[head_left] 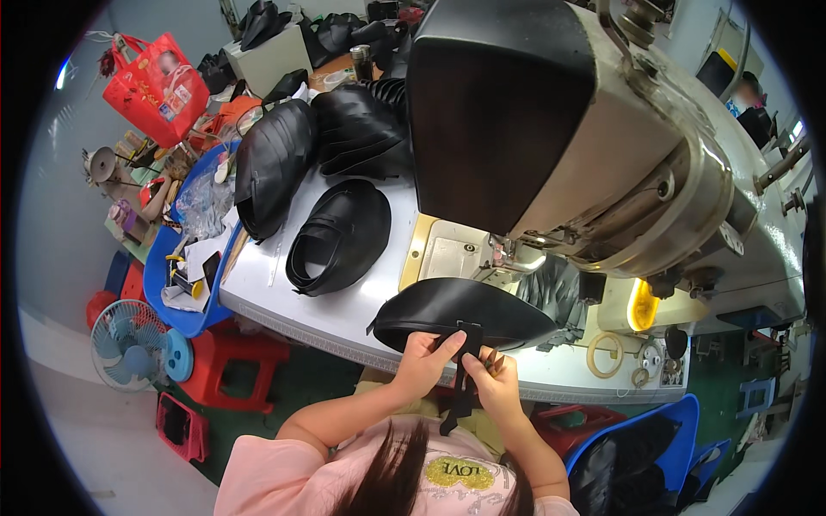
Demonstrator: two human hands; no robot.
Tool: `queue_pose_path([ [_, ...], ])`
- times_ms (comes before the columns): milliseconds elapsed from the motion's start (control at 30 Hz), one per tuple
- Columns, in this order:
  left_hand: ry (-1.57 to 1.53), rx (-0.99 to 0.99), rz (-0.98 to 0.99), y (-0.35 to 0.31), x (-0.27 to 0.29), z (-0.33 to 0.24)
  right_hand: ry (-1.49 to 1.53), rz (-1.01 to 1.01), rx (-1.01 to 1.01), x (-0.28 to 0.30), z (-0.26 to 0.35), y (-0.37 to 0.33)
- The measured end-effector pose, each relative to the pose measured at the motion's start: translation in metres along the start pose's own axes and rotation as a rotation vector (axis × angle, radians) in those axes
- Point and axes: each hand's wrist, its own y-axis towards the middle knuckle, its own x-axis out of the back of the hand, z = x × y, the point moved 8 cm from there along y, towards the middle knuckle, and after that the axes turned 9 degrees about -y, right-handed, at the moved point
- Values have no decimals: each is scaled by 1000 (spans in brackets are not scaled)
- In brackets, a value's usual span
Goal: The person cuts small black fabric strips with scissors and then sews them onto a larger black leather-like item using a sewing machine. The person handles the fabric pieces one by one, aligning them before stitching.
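At the near edge of the white work table I hold a curved black leather piece [469,307], shaped like a shoe upper. My left hand [422,363] pinches its lower edge, the thumb beside a short black strap [470,336]. Just to the right, my right hand [492,378] is closed on this strap, fingertips bent. The strap's loose end hangs toward my lap. Behind the piece stands the presser foot area [508,254] of a large sewing machine [508,112], apart from my hands. The leather hides part of the machine bed.
Stacked black leather pieces [277,168] and a nested set [338,236] lie left on the table [275,288]. A blue tray [163,258] with thread spools, a red stool [225,365] and a fan [129,344] stand farther left. A blue bin [684,430] sits right.
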Motion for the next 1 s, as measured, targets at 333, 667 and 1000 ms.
queue_pose_path([
  [333, 93, -11, -7, -1, 2, 0, -97, -9, 70, 3, 0, 1],
  [667, 123, -41, -54, -1, 1, 1, -118, -50, 63, 3, 4, -2],
  [1000, 443, -70, 170, 3, -17, -38, -787, -535, 590, 71, 104, -27],
])
